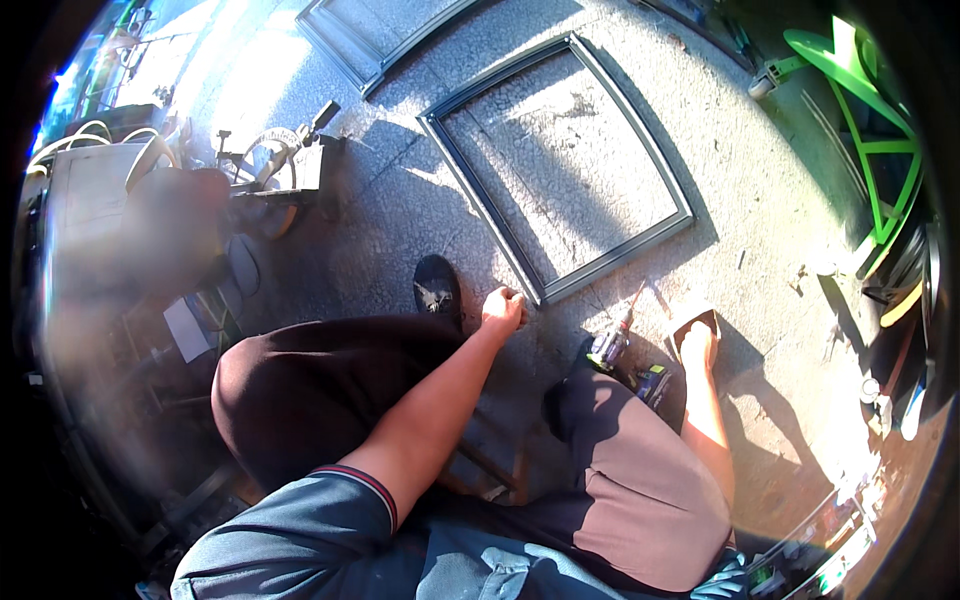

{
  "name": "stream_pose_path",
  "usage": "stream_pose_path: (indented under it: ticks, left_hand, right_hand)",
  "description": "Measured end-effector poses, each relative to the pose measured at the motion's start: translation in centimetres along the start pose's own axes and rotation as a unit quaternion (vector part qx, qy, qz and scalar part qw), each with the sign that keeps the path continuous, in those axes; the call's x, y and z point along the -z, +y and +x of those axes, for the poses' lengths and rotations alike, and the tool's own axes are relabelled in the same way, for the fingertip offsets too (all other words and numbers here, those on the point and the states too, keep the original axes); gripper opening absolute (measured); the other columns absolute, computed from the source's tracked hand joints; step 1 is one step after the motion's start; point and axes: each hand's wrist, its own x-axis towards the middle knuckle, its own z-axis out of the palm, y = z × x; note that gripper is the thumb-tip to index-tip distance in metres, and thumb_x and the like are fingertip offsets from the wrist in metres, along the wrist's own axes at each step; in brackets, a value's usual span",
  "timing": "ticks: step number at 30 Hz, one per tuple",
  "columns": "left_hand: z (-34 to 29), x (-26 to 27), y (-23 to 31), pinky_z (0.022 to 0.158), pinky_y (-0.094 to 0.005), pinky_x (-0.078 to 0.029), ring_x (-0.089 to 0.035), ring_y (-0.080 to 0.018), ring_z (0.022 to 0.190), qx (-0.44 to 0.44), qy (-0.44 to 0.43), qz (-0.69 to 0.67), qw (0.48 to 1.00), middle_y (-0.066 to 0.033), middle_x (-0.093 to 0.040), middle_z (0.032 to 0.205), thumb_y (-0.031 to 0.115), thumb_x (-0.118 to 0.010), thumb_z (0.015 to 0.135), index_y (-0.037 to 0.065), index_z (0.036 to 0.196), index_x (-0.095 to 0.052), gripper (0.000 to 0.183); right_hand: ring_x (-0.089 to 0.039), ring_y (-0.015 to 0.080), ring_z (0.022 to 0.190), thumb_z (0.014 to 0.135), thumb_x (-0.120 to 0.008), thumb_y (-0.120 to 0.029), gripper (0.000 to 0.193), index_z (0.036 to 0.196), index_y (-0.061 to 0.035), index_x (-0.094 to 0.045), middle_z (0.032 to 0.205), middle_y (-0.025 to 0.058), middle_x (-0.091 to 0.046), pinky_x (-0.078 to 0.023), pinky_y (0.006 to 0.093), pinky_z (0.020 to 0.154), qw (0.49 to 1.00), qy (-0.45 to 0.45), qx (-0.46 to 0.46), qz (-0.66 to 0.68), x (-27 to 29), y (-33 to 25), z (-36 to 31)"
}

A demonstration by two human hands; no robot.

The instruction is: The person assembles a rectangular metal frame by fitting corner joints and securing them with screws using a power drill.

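Observation:
My left hand (503, 312) is closed in a fist beside the near corner of a dark rectangular metal frame (612, 255). Whatever its fingers hold, if anything, is too small or hidden. The frame lies flat on the rough floor with its middle open. Down by my right leg, my right hand (698, 347) is at a small open brown box (684, 322), its fingers mostly hidden there. Between my two hands rests a cordless drill (610, 347) with a long thin bit aimed away from me. The drill's battery base (652, 383) is by my right knee.
A second frame (372, 80) lies farther off, at the top. Left of it stands a saw-like machine (275, 165). Bright green metal framework (885, 150) rises at the right. My black shoe (437, 285) is left of the near frame. A blurry patch covers the left side.

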Motion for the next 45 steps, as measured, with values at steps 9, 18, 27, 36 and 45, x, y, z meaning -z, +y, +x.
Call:
stream_pose_path:
  ticks: [9, 18, 27, 36, 45]
  left_hand:
    - [-3.2, -1.8, 3.4, 0.054, -0.0341, -0.055, -0.065, -0.0224, 0.060, -0.005, -0.086, -0.169, 0.982, -0.0136, -0.065, 0.078, 0.015, -0.057, 0.095, 0.000, 0.099, -0.055, 0.016]
    - [-6.2, -5.5, 5.4, 0.064, -0.0342, -0.058, -0.068, -0.0211, 0.072, 0.047, -0.217, -0.246, 0.943, -0.0100, -0.067, 0.085, 0.018, -0.062, 0.095, 0.006, 0.097, -0.056, 0.014]
    - [-7.8, -8.3, 6.9, 0.087, -0.0387, -0.056, -0.067, -0.0252, 0.092, 0.122, -0.343, -0.404, 0.839, -0.0118, -0.068, 0.098, 0.031, -0.051, 0.103, 0.004, 0.104, -0.062, 0.030]
    - [-7.0, -7.8, 6.6, 0.093, -0.0452, -0.056, -0.067, -0.0334, 0.098, 0.144, -0.338, -0.457, 0.810, -0.0194, -0.067, 0.102, 0.018, -0.045, 0.100, -0.004, 0.105, -0.060, 0.028]
    - [-5.9, -5.9, 5.3, 0.093, -0.0430, -0.057, -0.068, -0.0321, 0.101, 0.084, -0.281, -0.363, 0.884, -0.0206, -0.066, 0.109, -0.002, -0.044, 0.095, -0.004, 0.112, -0.057, 0.021]
  right_hand:
    - [-0.058, 0.0155, 0.059, 0.093, -0.060, -0.017, 0.013, 0.092, -0.0042, -0.061, 0.073, 0.0064, -0.061, -0.048, 0.0309, 0.052, 0.988, 0.049, 0.014, 0.148, 0.6, 2.0, -0.2]
    - [-0.058, 0.0092, 0.060, 0.095, -0.060, -0.009, 0.007, 0.093, -0.0028, -0.062, 0.075, 0.0037, -0.063, -0.048, 0.0255, 0.051, 0.930, 0.002, 0.170, 0.326, 5.6, -6.8, -6.6]
    - [-0.070, 0.0245, 0.077, 0.094, -0.065, -0.013, 0.012, 0.101, -0.0035, -0.063, 0.089, 0.0117, -0.071, -0.055, 0.0348, 0.068, 0.896, -0.166, 0.370, 0.183, 5.4, -17.0, -16.5]
    - [-0.071, 0.0337, 0.086, 0.098, -0.058, -0.019, 0.020, 0.107, -0.0030, -0.066, 0.093, 0.0196, -0.072, -0.054, 0.0399, 0.073, 0.937, -0.097, 0.272, 0.198, 6.0, -15.8, -16.1]
    - [-0.068, 0.0356, 0.092, 0.094, -0.059, -0.028, 0.027, 0.103, -0.0036, -0.066, 0.091, 0.0183, -0.069, -0.051, 0.0440, 0.083, 0.964, -0.209, 0.165, -0.002, 7.5, -14.9, -20.6]
